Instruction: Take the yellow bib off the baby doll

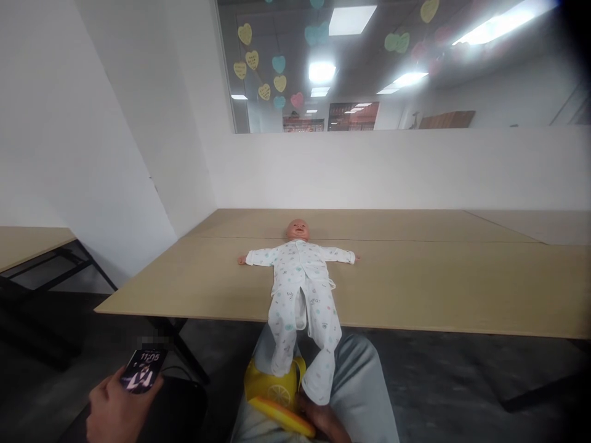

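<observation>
While the phone (144, 371) is sitting lit in the left hand (117, 409), low at the left edge of the view and well off the counter (415, 283), the fingers are curling round its sides and grasping it, with the thumb lying along its right edge; to keep this hold sound, I judge the grip should be staying firm on both long edges, since the phone is hanging over bare floor with nothing beneath it; the right hand (325, 421) is resting on the lap against a yellow object (272, 394), but whether its fingers are clenched on it or merely touching cannot be told, the hand being cut off by the bottom edge; the doll (302, 289), in white printed sleepwear, is lying face up on the counter with arms spread and legs dangling over the near edge onto the yellow object; what that object is stays hard to make out; the phone's screen is too small to read beyond a clock.
</observation>
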{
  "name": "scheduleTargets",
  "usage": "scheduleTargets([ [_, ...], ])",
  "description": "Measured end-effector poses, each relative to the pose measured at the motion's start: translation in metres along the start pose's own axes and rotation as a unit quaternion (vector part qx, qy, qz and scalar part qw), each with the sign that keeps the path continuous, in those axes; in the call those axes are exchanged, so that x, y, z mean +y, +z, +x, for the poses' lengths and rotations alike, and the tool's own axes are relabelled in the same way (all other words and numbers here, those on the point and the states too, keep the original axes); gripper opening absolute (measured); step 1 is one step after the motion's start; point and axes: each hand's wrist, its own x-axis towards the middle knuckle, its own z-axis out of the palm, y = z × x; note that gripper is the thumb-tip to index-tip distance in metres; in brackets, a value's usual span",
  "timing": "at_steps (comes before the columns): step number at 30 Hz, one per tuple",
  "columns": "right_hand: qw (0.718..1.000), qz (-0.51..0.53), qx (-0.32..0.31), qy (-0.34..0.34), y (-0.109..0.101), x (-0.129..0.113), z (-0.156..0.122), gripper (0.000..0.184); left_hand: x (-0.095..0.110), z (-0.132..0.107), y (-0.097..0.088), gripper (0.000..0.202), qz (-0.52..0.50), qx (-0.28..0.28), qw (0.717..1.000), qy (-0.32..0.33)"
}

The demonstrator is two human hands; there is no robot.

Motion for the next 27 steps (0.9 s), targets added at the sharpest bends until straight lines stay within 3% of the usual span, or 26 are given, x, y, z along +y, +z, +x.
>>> scheduleTargets([
  [10,0.996,-0.034,-0.015,0.077,0.018,-0.010,0.018,0.025,-0.006,0.002,0.001,0.091,0.009,0.021,1.000,-0.017],
  [15,0.998,-0.019,-0.026,0.056,0.009,-0.007,0.009,0.038,-0.005,0.001,-0.004,0.095,-0.001,0.015,1.000,-0.015],
  [19,0.999,-0.006,-0.038,0.033,-0.002,-0.005,-0.004,0.037,-0.003,0.001,-0.006,0.093,-0.012,0.009,1.000,-0.020],
  [27,0.997,-0.031,-0.039,0.066,0.000,-0.025,-0.014,0.038,-0.008,0.004,-0.003,0.097,-0.004,-0.002,1.000,-0.027],
])
